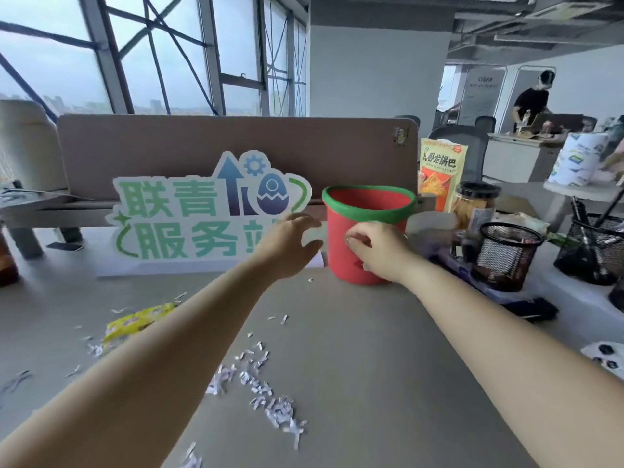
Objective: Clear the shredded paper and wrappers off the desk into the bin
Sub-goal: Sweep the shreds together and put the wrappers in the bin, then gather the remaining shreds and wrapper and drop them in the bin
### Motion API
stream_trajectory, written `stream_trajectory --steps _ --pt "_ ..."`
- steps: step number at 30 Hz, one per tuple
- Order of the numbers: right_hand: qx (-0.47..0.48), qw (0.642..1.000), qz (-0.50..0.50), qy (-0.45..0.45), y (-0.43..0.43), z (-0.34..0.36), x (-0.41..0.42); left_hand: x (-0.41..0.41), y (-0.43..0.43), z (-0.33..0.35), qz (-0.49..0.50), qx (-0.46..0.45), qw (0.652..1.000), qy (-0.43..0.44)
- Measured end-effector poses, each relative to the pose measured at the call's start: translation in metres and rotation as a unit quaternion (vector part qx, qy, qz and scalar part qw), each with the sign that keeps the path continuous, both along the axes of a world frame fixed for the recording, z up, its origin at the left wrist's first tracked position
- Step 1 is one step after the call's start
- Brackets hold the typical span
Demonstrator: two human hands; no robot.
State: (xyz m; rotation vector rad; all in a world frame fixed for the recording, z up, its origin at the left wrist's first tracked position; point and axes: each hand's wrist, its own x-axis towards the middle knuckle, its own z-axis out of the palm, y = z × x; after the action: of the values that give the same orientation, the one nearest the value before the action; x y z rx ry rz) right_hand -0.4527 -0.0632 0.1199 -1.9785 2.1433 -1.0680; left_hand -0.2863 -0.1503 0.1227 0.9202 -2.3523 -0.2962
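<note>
- A crinkled yellow plastic wrapper [136,325] lies on the grey desk [371,349] at the left, partly hidden behind the left forearm, with loose white strips scattered around it.
- A white-edged cut-out sign with green characters and a blue arrow [202,216] stands upright at the back of the desk, in front of a brown felt partition [236,143].
- The white shredded paper [260,390] lies mostly in a loose trail down the middle of the desk between the two forearms. It is well short of the bin.
- The left hand [290,246] is stretched out just beside the bin's left wall, fingers spread and gently curved, with nothing in it. Whether it touches the bin is unclear.
- The round red plastic bin with a green rim [368,206] stands upright at the back of the desk, to the right of the sign.
- The right hand [380,249] is in front of the bin's wall with its fingers curled in. Whether the fingertips pinch anything cannot be made out.
- A yellow and orange snack bag [440,173] stands behind the bin, with a black-lidded clear jar [476,206] beside it.
- A black wire-mesh pen holder [506,256] sits at the right.
</note>
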Motion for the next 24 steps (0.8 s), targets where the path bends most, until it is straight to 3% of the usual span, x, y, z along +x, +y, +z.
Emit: stream_trajectory --steps 5,10,20,24 --pt "0.116 0.993 0.007 -0.005 0.01 -0.087 0.037 0.083 0.025 -0.069 0.057 0.073 0.987 -0.133" --pt "0.16 0.987 0.019 0.006 -0.009 -0.119 0.06 0.117 0.023 -0.106 0.04 0.096 0.964 -0.245" --pt "0.201 0.978 -0.027 0.039 -0.087 -0.131 0.047 0.101 -0.017 -0.124 0.079 0.095 0.957 -0.261" --pt "0.199 0.979 0.02 0.028 -0.084 -0.126 0.066 0.111 -0.012 -0.117 0.057 0.056 0.973 -0.215"
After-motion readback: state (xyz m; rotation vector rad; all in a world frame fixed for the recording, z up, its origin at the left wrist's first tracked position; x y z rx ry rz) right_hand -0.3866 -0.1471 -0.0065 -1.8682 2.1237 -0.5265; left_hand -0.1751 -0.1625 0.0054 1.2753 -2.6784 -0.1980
